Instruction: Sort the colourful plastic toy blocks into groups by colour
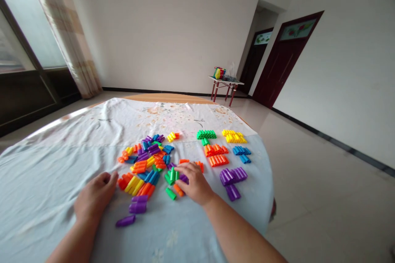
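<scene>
A loose heap of small plastic tube blocks in purple, orange, yellow, blue and green lies on a pale cloth. My left hand rests on the cloth at the heap's left edge, fingers curled in, next to orange blocks. My right hand lies palm down over green, purple and orange blocks, fingers bent onto them. To the right lie sorted groups: green, yellow, orange, blue and purple.
The round table carries a light cloth and ends close on the right above a tiled floor. A small red-legged table with bags stands by the far wall. Dark doors are at the right, a window and curtain at the left.
</scene>
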